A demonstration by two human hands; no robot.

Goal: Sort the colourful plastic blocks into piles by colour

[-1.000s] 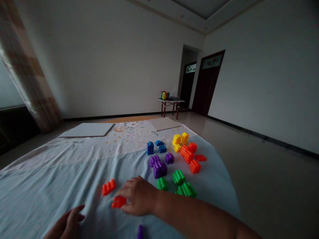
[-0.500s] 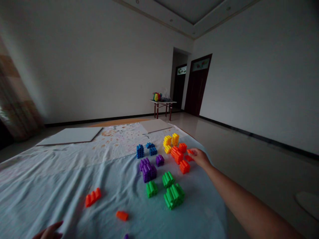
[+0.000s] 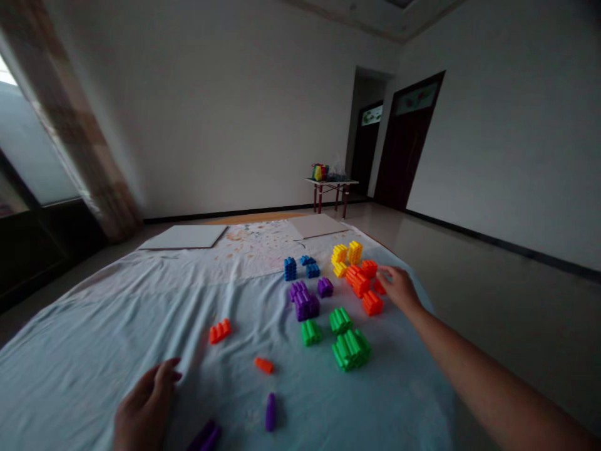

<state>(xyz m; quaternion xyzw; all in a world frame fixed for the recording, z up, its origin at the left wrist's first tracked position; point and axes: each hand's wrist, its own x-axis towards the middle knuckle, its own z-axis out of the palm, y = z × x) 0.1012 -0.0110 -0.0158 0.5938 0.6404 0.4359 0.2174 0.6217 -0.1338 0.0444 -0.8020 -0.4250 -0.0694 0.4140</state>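
My right hand (image 3: 399, 288) reaches out to the cluster of orange blocks (image 3: 361, 280) on the pale blue cloth (image 3: 94, 332). Its fingers lie against a flat orange piece (image 3: 378, 287); whether they grip it is hidden. Yellow blocks (image 3: 346, 255), blue blocks (image 3: 298, 268), purple blocks (image 3: 307, 299) and green blocks (image 3: 350, 344) stand in groups to the left of and in front of that hand. My left hand (image 3: 145, 407) rests on the cloth near me with its fingers apart, holding nothing. A purple piece (image 3: 206, 435) lies just to its right.
Loose pieces lie on the cloth: an orange block (image 3: 220, 331), a small orange piece (image 3: 263, 364) and a purple stick (image 3: 270, 412). Two flat white boards (image 3: 185, 237) (image 3: 318, 225) lie at the far edge. A small table (image 3: 331, 188) stands by the dark doors.
My right hand left the orange piece near me and swung to the orange cluster at the far right. My left hand slid forward on the cloth. The camera turned and dipped.
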